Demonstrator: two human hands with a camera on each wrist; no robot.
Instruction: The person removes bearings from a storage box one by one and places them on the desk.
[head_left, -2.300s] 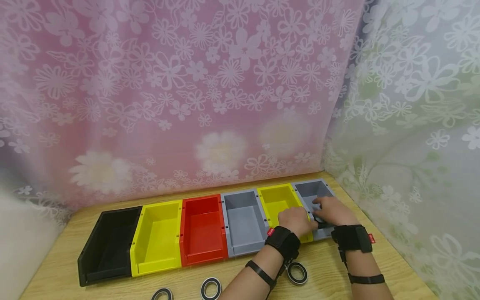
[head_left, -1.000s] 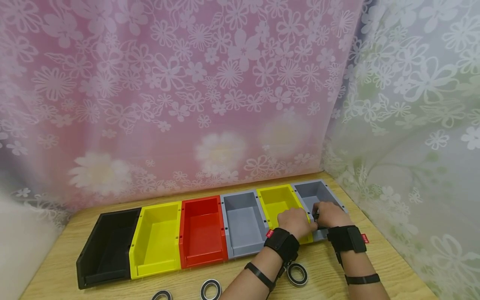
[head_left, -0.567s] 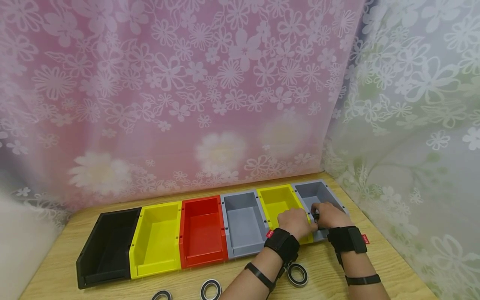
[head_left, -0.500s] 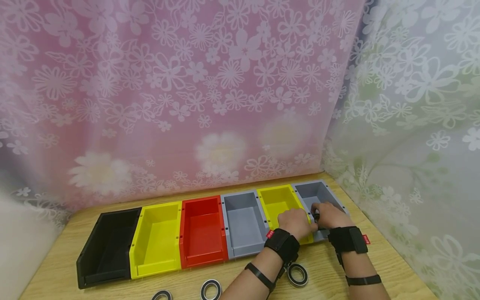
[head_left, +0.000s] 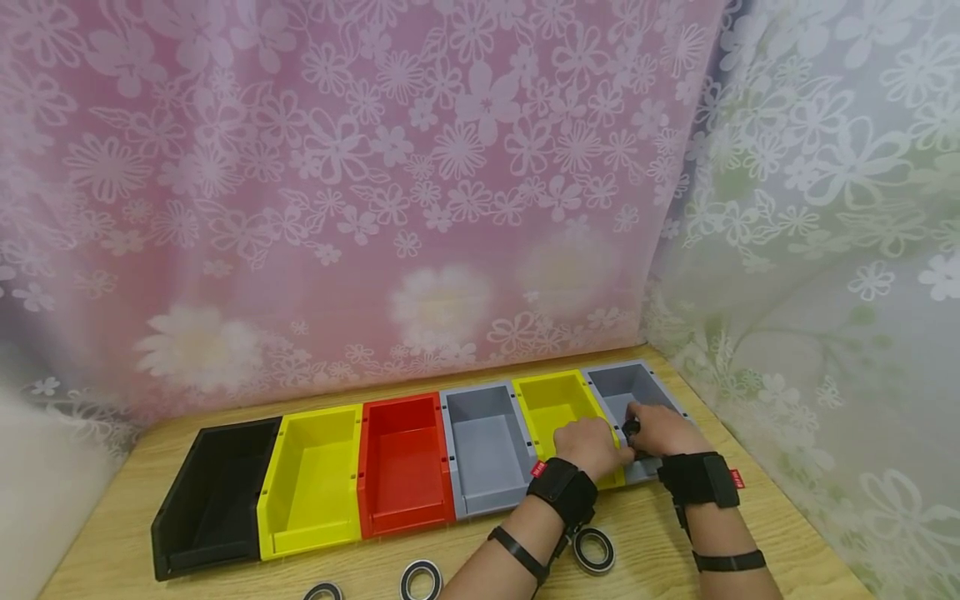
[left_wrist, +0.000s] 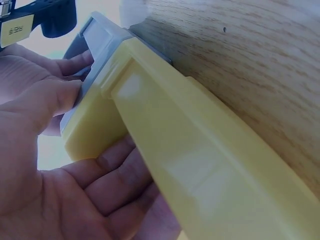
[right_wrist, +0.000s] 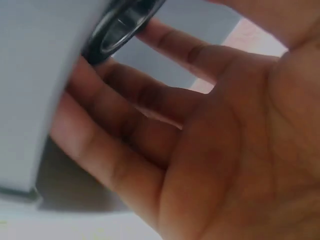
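Note:
My right hand (head_left: 660, 430) reaches over the front of the far-right grey bin (head_left: 624, 379). It holds a bearing (head_left: 632, 427), a dark ring tilted on edge. In the right wrist view the fingers (right_wrist: 100, 135) stretch along the bin's grey wall, and the bearing (right_wrist: 98, 47) shows at the fingertips. My left hand (head_left: 589, 446) grips the shared edge of the right-hand yellow bin (head_left: 547, 379) and the grey one. In the left wrist view its thumb (left_wrist: 62, 95) presses the grey wall, while the other fingers curl behind the yellow front wall (left_wrist: 185, 135).
Further left in the row stand another grey bin (head_left: 491, 454), a red bin (head_left: 405, 467), a yellow bin (head_left: 315, 483) and a black bin (head_left: 232, 483). Bearings lie on the wooden table in front: one (head_left: 579, 553) near my left wrist, another (head_left: 406, 583) and one (head_left: 308, 592) cut by the frame edge.
My right hand's fingers, spread over the bin 2.3 s ago, have closed on the bearing. The bearing now stands more upright and a little higher. My left hand has stayed in place.

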